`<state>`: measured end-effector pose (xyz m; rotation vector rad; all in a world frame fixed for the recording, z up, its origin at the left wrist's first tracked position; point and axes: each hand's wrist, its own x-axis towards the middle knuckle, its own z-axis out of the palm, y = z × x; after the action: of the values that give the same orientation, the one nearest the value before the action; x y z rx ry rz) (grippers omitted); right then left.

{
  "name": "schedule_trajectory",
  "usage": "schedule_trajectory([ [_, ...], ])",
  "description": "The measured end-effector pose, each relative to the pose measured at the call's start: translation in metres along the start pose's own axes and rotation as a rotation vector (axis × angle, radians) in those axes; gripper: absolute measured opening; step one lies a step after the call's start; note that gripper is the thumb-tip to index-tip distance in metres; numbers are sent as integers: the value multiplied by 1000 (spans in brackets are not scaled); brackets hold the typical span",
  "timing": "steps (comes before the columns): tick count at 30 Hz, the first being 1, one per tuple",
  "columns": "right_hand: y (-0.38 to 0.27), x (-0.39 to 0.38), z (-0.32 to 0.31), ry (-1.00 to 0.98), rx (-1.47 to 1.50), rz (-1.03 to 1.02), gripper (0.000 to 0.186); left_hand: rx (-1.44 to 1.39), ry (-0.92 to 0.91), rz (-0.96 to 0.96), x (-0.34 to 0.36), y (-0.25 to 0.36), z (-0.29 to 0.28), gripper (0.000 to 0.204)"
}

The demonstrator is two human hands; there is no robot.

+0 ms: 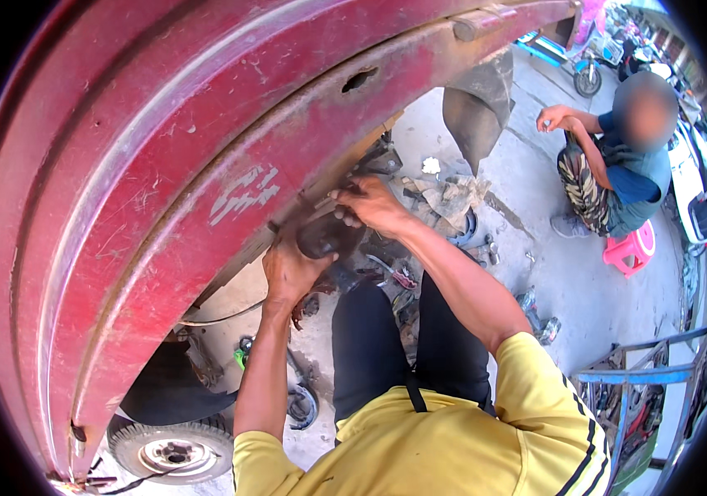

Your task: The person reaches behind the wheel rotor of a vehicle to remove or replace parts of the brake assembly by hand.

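Below the lower edge of a red vehicle body panel (229,140), both hands are at a dark, greasy, rounded part (324,237), blurred so that its kind cannot be told. My left hand (289,269) is closed around its near left side, thumb toward me. My right hand (374,205) is at the far right side of the part, its fingers curled; what lies in them is hidden. A screwdriver (392,271) with a red handle lies on the ground beyond my knees.
A wheel (173,453) stands at lower left, under a dark flap (173,384). Loose metal parts and cloth (449,202) lie on the concrete. At right another person (630,178) sits on a pink stool (630,250). A blue metal rack (639,376) stands lower right; motorbikes (589,76) are beyond.
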<state>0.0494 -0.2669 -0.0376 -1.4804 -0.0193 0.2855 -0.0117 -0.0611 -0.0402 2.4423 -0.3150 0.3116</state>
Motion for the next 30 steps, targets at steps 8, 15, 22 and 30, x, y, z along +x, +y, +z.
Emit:
schedule_trajectory([
  [8, 18, 29, -39, -216, 3, 53, 31, 29, -10, -4, -2, 7, -4, 74],
  [15, 44, 56, -60, -468, 128, 130, 39, 103, -183, -240, 6, 27, -13, 68],
  [22, 35, 64, -64, -519, -216, 21, 45, 67, -122, -200, 9, 31, -15, 67],
  [30, 34, 46, -63, -453, -378, -153, 46, -8, -59, -169, 4, 21, -7, 65],
])
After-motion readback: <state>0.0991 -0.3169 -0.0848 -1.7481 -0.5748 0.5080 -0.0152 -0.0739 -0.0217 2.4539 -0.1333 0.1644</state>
